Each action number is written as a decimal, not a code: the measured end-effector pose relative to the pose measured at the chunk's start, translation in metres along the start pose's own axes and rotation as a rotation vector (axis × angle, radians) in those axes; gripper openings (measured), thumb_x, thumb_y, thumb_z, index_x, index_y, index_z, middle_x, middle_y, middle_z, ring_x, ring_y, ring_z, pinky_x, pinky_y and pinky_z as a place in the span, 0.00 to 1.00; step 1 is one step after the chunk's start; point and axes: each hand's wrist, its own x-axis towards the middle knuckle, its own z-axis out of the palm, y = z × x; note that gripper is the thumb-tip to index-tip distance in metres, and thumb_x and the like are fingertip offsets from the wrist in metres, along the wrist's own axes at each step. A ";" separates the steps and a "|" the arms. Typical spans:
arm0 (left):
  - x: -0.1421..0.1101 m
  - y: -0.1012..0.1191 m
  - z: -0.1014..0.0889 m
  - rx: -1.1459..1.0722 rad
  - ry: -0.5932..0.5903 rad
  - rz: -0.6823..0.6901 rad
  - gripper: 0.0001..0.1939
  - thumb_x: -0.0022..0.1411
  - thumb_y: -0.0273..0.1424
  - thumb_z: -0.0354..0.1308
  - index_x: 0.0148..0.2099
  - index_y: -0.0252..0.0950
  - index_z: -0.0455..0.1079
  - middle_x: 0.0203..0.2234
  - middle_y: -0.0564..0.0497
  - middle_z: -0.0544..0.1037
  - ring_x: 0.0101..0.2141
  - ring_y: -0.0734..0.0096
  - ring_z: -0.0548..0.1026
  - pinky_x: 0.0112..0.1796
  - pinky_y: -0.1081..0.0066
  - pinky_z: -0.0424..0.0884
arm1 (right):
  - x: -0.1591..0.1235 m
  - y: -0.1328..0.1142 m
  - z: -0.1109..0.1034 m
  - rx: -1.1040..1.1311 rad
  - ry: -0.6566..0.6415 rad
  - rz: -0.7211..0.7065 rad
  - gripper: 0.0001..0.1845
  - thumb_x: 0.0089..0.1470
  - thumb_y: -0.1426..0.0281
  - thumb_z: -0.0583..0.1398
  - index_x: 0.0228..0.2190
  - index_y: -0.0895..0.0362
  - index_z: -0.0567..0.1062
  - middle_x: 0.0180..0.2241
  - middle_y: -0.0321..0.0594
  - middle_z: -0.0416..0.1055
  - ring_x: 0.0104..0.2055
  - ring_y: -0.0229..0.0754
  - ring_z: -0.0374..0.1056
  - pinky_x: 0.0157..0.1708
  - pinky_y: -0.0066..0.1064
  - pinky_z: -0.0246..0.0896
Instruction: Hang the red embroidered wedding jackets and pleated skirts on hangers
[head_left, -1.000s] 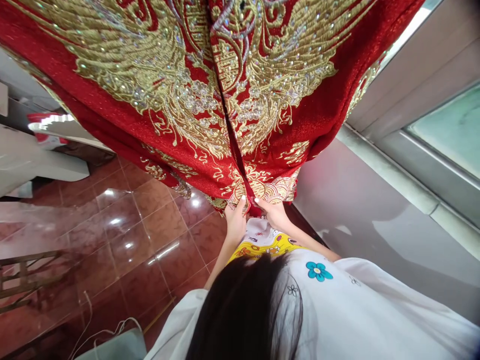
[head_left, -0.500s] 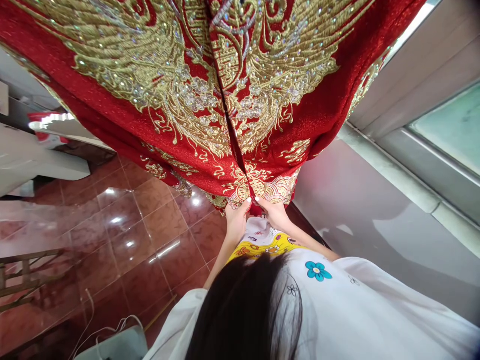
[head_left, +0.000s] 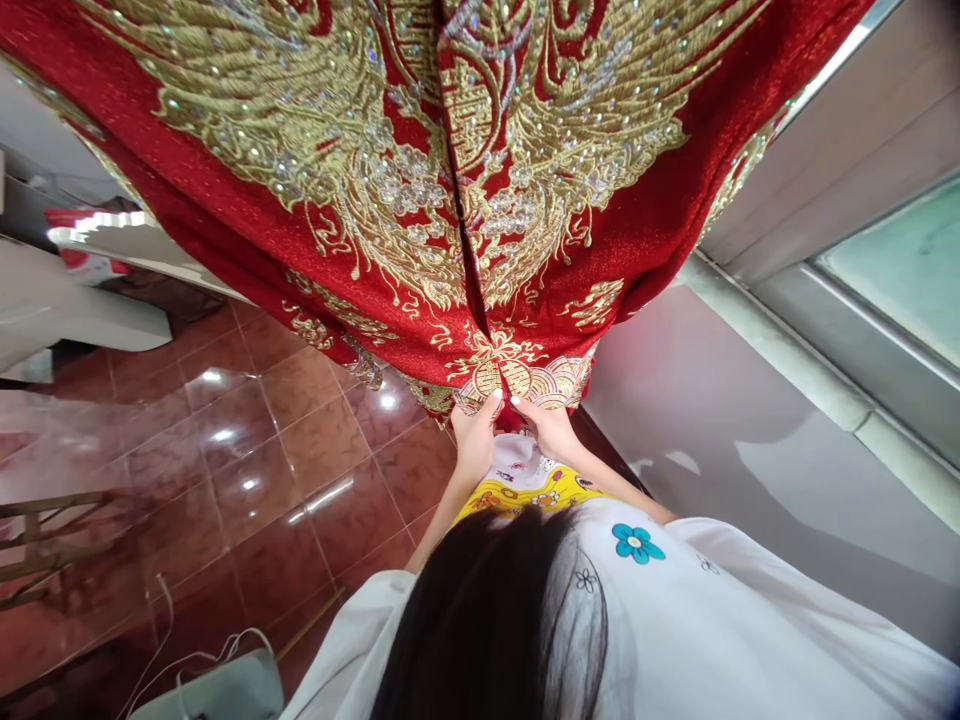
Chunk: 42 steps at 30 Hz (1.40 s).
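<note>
A red garment (head_left: pixel 645 230) with gold embroidery and clear beads hangs before me, its front split by a vertical opening. My left hand (head_left: pixel 475 425) grips the lower edge just left of that opening, thumb on top. On the other side of the split, my right hand (head_left: pixel 546 424) pinches the matching edge the same way. Both thumbs lie close together beside a round gold motif (head_left: pixel 489 380). The fingers beneath the cloth are hidden.
Glossy red-brown floor tiles (head_left: pixel 300 430) spread to the left. A wooden frame (head_left: pixel 45 540) and a pale box-like object (head_left: pixel 217 690) with white cords stand there. A grey wall (head_left: pixel 720 420) and a window frame (head_left: pixel 885 310) are on the right.
Both hands keep their hold on the garment's lower edge. The upper part of the garment shifts slightly right in view, while the floor and background slide a little left.
</note>
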 end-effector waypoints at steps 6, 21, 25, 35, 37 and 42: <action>0.002 -0.004 0.001 -0.027 0.013 0.028 0.19 0.42 0.26 0.69 0.40 0.32 0.71 0.35 0.47 0.79 0.36 0.69 0.77 0.44 0.66 0.72 | 0.000 0.002 0.005 0.118 0.051 0.060 0.24 0.35 0.71 0.68 0.39 0.56 0.72 0.37 0.35 0.74 0.42 0.39 0.70 0.51 0.34 0.64; 0.007 -0.024 -0.006 0.065 0.015 0.154 0.23 0.44 0.30 0.69 0.43 0.32 0.70 0.40 0.44 0.78 0.40 0.67 0.77 0.48 0.63 0.70 | 0.001 -0.005 0.027 0.176 0.196 0.191 0.16 0.34 0.70 0.68 0.27 0.57 0.69 0.29 0.34 0.71 0.32 0.35 0.68 0.37 0.30 0.67; 0.007 -0.027 -0.005 0.047 0.032 0.139 0.23 0.44 0.30 0.69 0.45 0.32 0.70 0.40 0.44 0.78 0.40 0.67 0.77 0.48 0.63 0.71 | 0.003 -0.005 0.028 0.191 0.213 0.253 0.13 0.37 0.70 0.68 0.26 0.57 0.70 0.29 0.35 0.72 0.34 0.35 0.68 0.38 0.28 0.67; 0.013 -0.033 -0.015 0.225 0.060 0.166 0.22 0.45 0.30 0.69 0.43 0.31 0.70 0.39 0.43 0.78 0.38 0.67 0.78 0.44 0.66 0.72 | 0.000 -0.002 0.021 0.197 0.189 0.413 0.15 0.42 0.63 0.67 0.28 0.56 0.69 0.28 0.35 0.72 0.33 0.35 0.69 0.34 0.28 0.68; 0.016 -0.032 -0.017 0.293 0.088 0.186 0.23 0.45 0.31 0.69 0.44 0.31 0.70 0.39 0.43 0.78 0.38 0.66 0.77 0.43 0.66 0.73 | -0.003 -0.002 0.017 0.104 0.112 0.557 0.17 0.45 0.57 0.65 0.28 0.57 0.69 0.25 0.37 0.71 0.30 0.37 0.69 0.31 0.30 0.67; 0.023 -0.032 -0.019 0.343 0.105 0.232 0.24 0.44 0.30 0.69 0.45 0.32 0.69 0.40 0.43 0.78 0.39 0.67 0.77 0.45 0.67 0.71 | -0.008 -0.010 0.001 -0.458 -0.066 0.453 0.19 0.46 0.57 0.63 0.19 0.60 0.70 0.18 0.39 0.68 0.21 0.35 0.63 0.22 0.25 0.58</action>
